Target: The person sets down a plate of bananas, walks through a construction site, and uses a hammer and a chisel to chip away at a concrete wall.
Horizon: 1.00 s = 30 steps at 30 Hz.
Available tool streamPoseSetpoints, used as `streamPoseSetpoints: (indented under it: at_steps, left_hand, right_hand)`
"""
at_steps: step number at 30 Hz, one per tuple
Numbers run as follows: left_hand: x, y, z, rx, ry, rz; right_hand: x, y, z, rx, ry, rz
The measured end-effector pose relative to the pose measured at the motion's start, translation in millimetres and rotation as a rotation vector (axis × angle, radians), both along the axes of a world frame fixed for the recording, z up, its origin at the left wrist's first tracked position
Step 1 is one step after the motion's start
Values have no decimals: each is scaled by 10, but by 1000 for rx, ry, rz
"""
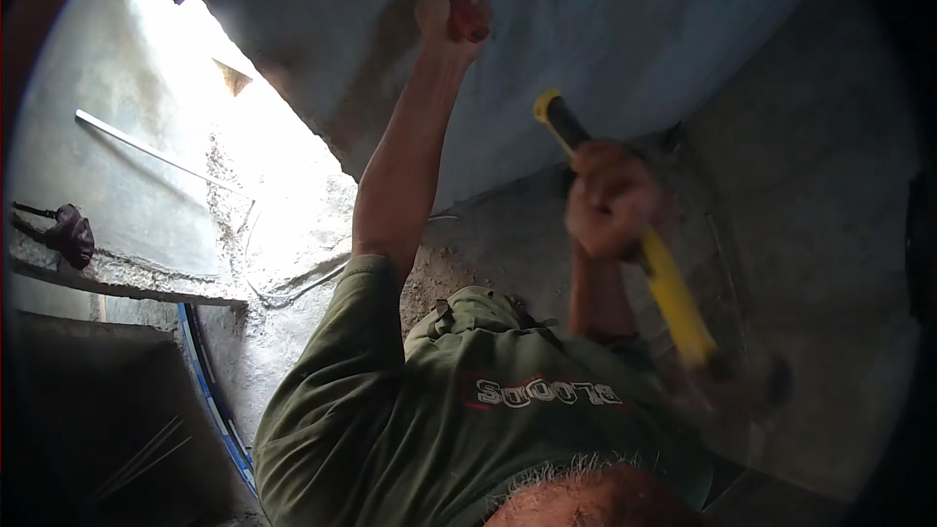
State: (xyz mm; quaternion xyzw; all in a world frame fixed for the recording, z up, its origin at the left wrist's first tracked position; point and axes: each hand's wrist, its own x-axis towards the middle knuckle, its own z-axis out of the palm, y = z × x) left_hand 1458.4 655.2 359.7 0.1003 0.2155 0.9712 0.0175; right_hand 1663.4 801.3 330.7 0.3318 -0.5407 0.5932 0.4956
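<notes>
My left hand is stretched far forward, its fingers wrapped round a red-handled tool held against a grey concrete surface. The tool's tip is too dark to make out. To the right, my right hand grips a hammer about the middle of its yellow and black handle. The black grip end points up and away from me, apart from the surface. The hammer's head is smeared by motion at the lower right, beside my shoulder.
Bright light falls through an opening along the slab's left edge. On the left are a ledge with a dark bundled object, a thin white strip and a blue curved strip. Rubble lies beyond my shirt.
</notes>
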Motion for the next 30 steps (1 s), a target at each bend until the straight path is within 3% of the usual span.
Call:
streamPoseSetpoints:
  at_steps: [1, 2, 4, 6, 11, 12, 13, 14, 15, 17, 18, 20, 21, 23, 24, 28, 30]
  left_hand:
    - [-1, 10, -46, -45, 46, 32]
    - [74, 36, 11, -38, 41, 27]
    - [293, 102, 176, -104, -64, 94]
    - [-9, 79, -10, -81, -52, 99]
    - [-125, 80, -71, -44, 4, 174]
    - [-72, 68, -42, 26, 21, 78]
    - [-38, 44, 6, 92, 43, -18]
    - [-30, 30, 55, 100, 54, 6]
    - [-5, 53, 84, 90, 35, 18]
    - [70, 94, 65, 84, 1, 18]
    - [90, 109, 76, 37, -35, 63]
    - [2, 37, 220, -5, -28, 130]
    - [-4, 21, 165, 9, 6, 117]
    - [-16, 82, 104, 20, 35, 90]
    - [8, 75, 75, 37, 31, 71]
    - [-70, 54, 20, 70, 3, 45]
    - [-78, 58, 17, 60, 19, 54]
  right_hand:
    - [-64, -56, -192, 155, -87, -357]
    - [-118, -111, -335, 163, -91, -362]
    - [-211, -201, -626, 226, -507, -292]
    - [-275, -270, -751, 275, -907, -202]
    - [60, -154, -349, 280, -391, -431]
    - [110, -166, -199, 216, -245, -288]
    - [113, -200, -15, 37, -24, 118]
    - [64, -236, -22, -25, 142, 380]
    - [-125, -181, -317, -15, 146, 398]
    - [-512, -14, -1236, 783, -478, -932]
    - [-423, -70, -1197, 783, -489, -936]
    - [-467, -313, -832, 429, -306, -537]
    - [-408, -306, -776, 429, -308, -531]
    - [-198, -192, -687, 569, -457, -905]
    - [-124, -190, -584, 577, -459, -896]
    - [31, -297, -31, -53, 97, 134]
    - [-306, -230, -595, 473, -25, -629]
